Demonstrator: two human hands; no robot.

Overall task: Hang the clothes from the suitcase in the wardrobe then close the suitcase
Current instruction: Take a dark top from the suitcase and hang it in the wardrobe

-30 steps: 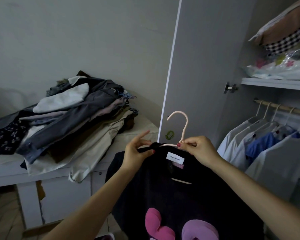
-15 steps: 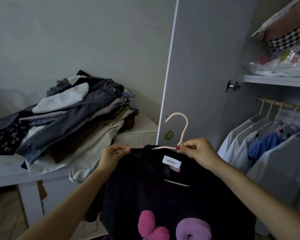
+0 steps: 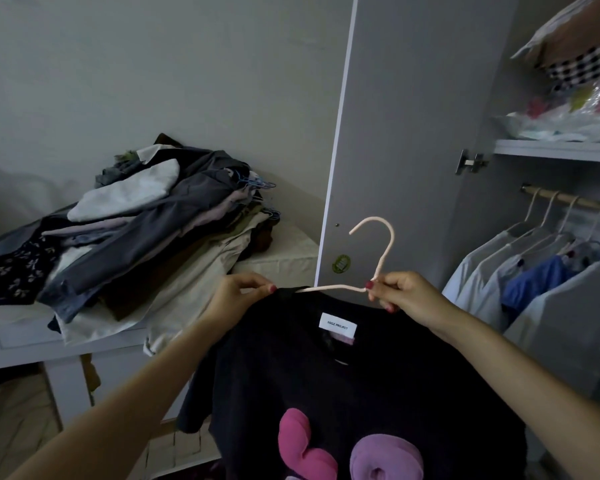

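Observation:
A black top (image 3: 343,382) with pink and purple shapes on its front hangs from a pale pink hanger (image 3: 383,251) in front of me. My right hand (image 3: 406,296) grips the hanger at the base of its hook. My left hand (image 3: 238,296) pinches the top's left shoulder over the hanger's arm. The open wardrobe (image 3: 551,150) is at the right, with a wooden rail (image 3: 575,200) carrying several hung shirts (image 3: 534,271). The suitcase is out of view.
The wardrobe's grey door (image 3: 413,133) stands open just behind the hanger. A tall heap of clothes (image 3: 136,230) lies on a white table (image 3: 32,344) at the left. Bagged bedding (image 3: 575,109) fills the wardrobe's shelf above the rail.
My left hand slid left from the collar to the top's left shoulder, spreading the fabric along the hanger. My right hand kept its grip at the hook.

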